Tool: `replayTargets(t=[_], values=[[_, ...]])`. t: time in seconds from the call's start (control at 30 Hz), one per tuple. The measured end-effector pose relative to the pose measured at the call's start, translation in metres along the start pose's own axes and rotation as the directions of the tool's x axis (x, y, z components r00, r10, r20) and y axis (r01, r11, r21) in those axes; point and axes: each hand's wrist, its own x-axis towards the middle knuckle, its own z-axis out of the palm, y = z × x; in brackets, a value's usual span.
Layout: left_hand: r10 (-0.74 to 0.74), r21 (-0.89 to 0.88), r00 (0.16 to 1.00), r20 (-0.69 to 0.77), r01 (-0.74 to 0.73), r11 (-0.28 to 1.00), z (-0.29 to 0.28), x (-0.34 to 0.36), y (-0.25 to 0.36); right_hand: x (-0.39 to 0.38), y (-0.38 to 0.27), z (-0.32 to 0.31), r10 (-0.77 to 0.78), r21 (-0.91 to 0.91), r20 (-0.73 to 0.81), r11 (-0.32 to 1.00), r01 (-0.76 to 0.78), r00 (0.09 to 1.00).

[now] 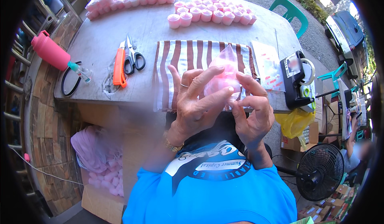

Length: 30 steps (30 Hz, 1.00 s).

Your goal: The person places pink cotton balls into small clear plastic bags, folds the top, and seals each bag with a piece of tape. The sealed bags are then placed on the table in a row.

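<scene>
The work seems to be partly done: beyond the cloth (pixel 179 52) and to its left, filled packs (pixel 134 1) lie in a row, while loose cups (pixel 206 15) straight beyond it are probably left for packing. The bag (pixel 229 67), with pink content, is above the cloth's right part, not yet put away. The right hand (pixel 255 109) has thumb and forefinger together, clamped on the bag's near end; the left hand (pixel 199 102) has its fingers spread against it, and I cannot tell if they grip. The pale table (pixel 148 28) also carries scissors (pixel 130 58), left of the cloth; a fan (pixel 320 172) is to its right, nearer.
</scene>
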Motion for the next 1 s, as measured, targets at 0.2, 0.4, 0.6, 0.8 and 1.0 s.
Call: replayTargets(t=[0.2,0.4,0.6,0.8,1.0], values=[[0.011,0.049,1.0,0.009,-0.011,0.999,-0.002,0.005,0.003,0.024,0.002,-0.012,0.039,0.073,0.084,0.996,-0.046,0.996],[0.046,-0.016,0.998,0.051,-0.045,0.999,0.003,0.008,0.004,0.056,0.04,-0.018,0.415,0.274,0.205,0.845,-0.459,0.886],[0.056,-0.033,0.992,0.117,-0.053,0.998,0.004,0.013,0.005,0.071,0.067,-0.017,0.353,0.294,0.487,0.795,-0.531,0.799],[0.09,-0.012,0.988,0.128,-0.089,0.996,0.009,0.014,0.01,0.077,0.065,-0.014,0.332,0.24,0.491,0.837,-0.492,0.805],[0.086,0.007,0.982,0.167,-0.088,0.996,0.005,0.018,0.01,0.075,0.059,-0.011,0.28,0.275,0.375,0.877,-0.395,0.884]])
